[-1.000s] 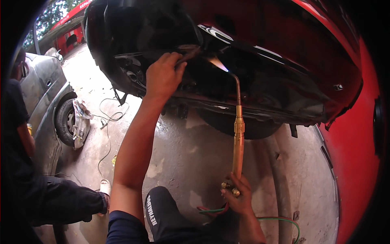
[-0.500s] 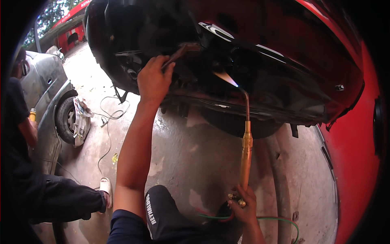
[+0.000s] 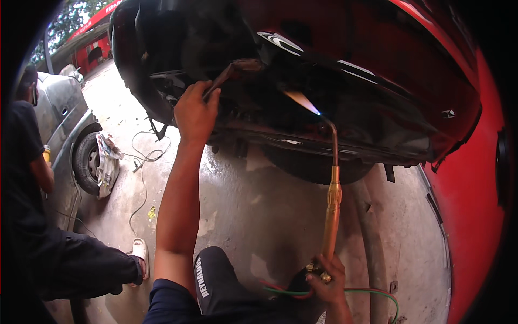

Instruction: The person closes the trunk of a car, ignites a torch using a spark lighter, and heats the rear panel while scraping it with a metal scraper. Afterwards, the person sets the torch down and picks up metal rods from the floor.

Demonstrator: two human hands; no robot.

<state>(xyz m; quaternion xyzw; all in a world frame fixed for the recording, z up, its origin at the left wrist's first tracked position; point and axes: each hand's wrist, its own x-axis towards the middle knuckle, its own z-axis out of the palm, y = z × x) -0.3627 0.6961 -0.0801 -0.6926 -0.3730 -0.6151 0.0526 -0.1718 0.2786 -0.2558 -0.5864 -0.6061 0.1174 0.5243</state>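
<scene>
So the floor (image 3: 229, 218) is bare concrete, pretty patchy and stained, spreading out to the right of the silver car (image 3: 58, 94). Just beyond that car the ground (image 3: 105, 89) is blown out nearly white with daylight, while the concrete well to its right sits way dimmer. Farther past the car there's a low building (image 3: 99, 44) with a red front and a red sign band (image 3: 93, 22), plus leafy trees (image 3: 70, 15). Way off right of the car: a big red surface (image 3: 469, 227), can't tell if it's a wall.
</scene>
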